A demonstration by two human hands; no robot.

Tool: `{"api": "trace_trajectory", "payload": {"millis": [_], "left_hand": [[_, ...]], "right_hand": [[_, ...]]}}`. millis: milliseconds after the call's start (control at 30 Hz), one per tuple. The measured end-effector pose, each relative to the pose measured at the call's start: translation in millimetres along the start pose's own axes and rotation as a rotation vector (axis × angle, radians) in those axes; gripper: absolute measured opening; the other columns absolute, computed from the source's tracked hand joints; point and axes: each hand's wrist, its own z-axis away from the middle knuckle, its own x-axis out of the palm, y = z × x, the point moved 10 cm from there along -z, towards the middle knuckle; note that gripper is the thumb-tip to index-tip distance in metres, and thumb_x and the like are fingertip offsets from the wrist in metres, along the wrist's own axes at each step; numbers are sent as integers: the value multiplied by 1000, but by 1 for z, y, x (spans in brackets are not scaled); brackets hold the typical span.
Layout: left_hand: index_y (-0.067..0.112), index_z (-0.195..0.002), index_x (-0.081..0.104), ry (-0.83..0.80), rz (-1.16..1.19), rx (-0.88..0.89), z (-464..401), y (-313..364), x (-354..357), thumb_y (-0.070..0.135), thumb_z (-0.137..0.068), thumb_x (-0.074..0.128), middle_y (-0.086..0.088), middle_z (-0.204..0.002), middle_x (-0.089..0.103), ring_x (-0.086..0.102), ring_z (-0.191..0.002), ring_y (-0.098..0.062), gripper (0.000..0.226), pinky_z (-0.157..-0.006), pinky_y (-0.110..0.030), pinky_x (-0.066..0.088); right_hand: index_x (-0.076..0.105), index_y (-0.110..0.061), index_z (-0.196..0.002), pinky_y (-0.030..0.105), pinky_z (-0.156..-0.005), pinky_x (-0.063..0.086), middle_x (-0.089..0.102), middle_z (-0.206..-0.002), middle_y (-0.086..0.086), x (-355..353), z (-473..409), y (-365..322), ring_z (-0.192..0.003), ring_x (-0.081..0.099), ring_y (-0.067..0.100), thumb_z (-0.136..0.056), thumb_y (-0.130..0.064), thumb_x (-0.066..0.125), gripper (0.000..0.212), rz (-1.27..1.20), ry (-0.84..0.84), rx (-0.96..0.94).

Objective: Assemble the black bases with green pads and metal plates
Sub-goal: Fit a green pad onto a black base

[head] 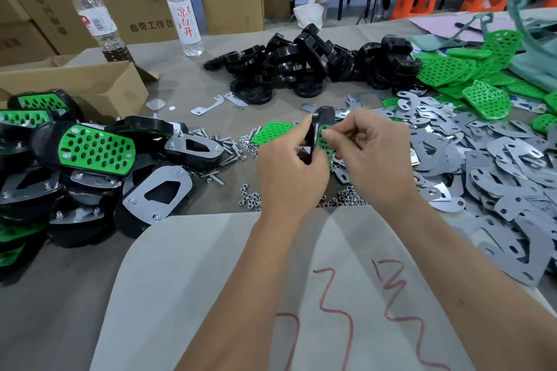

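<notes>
Base (320,126), black plastic, was held on edge above the counter (75,295), between both hands and over the scattered nuts (250,199). Left hand (289,172) gripped its lower part, fingers curled round it. Right hand (373,156) pinched a green pad (324,140) against the base's face with thumb and fingertips. The base appeared rigid and light, likely safe to clamp firmly by its thick rim. The perforated pad looked thin and flexible; judged best held at its edge and pressed flat so its holes line up, since it could buckle or slip. Loose plates (482,166) lay just to the right; thin sheet metal, probably stiff with sharp edges, best taken by the flat sides.
</notes>
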Motion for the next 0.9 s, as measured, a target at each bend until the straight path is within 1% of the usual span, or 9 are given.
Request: {"api": "trace_trajectory", "payload": {"millis": [133,233,367,500,567,667,767,833,900], "left_hand": [[19,-132,72,20,-56,109,5,15,-3,22,-82,64,3,-72,69,61,-68,-18,51,-70,-39,52],[15,-135,70,20,-58,124,4,11,-1,21,-83,64,-1,-75,72,61,-68,-20,53,-71,-41,53],[15,-134,70,-2,-78,175,8,17,3,18,-83,67,-2,-83,74,68,-75,-25,51,-73,-41,57],[22,-112,76,21,167,-81,6,-9,8,8,-84,63,5,-86,76,72,-81,-15,34,-76,-40,59],[23,-102,75,67,321,-285,5,-32,4,4,-83,66,1,-86,78,74,-81,-16,28,-77,-41,61],[20,-96,76,170,565,-540,8,-61,0,24,-78,74,-5,-88,79,76,-89,-26,18,-81,-47,63],[20,-89,75,221,596,-620,8,-74,-3,38,-76,84,-7,-89,79,77,-90,-29,24,-83,-54,63],[21,-89,75,232,588,-629,9,-77,-4,34,-78,85,-12,-93,79,76,-93,-34,20,-84,-57,62],[22,-88,74,248,590,-627,8,-80,-5,24,-85,82,-10,-89,78,76,-86,-29,8,-79,-51,64]], "right_hand": [[67,-12,-76,22,-51,46,71,-65,3,-3,1,16,-54,61,12,-92,-7,75,19,-207,27,136],[65,-20,-73,24,-52,49,71,-65,2,-2,1,11,-54,61,12,-92,-7,74,25,-133,25,118],[65,-11,-75,19,-44,39,67,-64,8,7,5,26,-52,55,13,-97,-5,69,23,-482,-21,325],[72,-10,-92,20,-47,41,70,-71,13,13,2,13,-55,57,13,-93,-9,75,4,-372,-145,225],[68,-12,-101,23,-46,44,72,-72,15,8,-1,19,-52,59,12,-94,-18,76,12,-251,-157,223],[65,-16,-84,34,-55,52,70,-65,8,-16,-7,29,-56,64,23,-95,-36,73,25,303,-157,143],[65,-22,-78,30,-59,46,68,-66,-5,-9,-2,39,-67,64,16,-88,-43,79,27,646,-372,157],[65,-22,-77,32,-63,50,67,-68,-7,-1,1,41,-71,64,12,-89,-38,80,25,727,-471,159],[66,-20,-72,38,-69,56,67,-64,-5,3,2,39,-67,64,14,-93,-32,77,26,763,-502,148]]}}
